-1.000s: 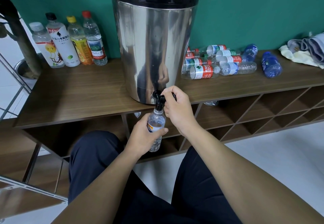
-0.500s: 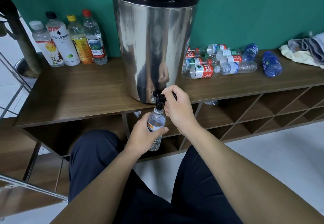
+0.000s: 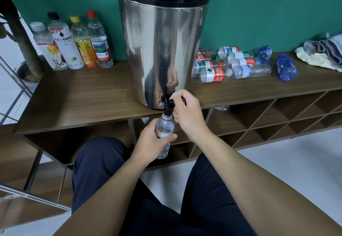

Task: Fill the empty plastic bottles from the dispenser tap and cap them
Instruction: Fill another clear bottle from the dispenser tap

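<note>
Dispenser (image 3: 162, 47): top cut off by frame, base at the counter (image 3: 83, 99) front edge. Right hand (image 3: 187, 113) grips and hides the tap lever. Left hand (image 3: 149, 143) fingers wrap the bottle (image 3: 164, 130) directly under the tap (image 3: 167, 104); fill level unclear.

Wooden shelf (image 3: 83, 97): dispenser (image 3: 162, 47), bottles (image 3: 227, 67), towels (image 3: 322, 52)

Bare shelf top (image 3: 83, 95) left of dispenser (image 3: 162, 50)
</note>
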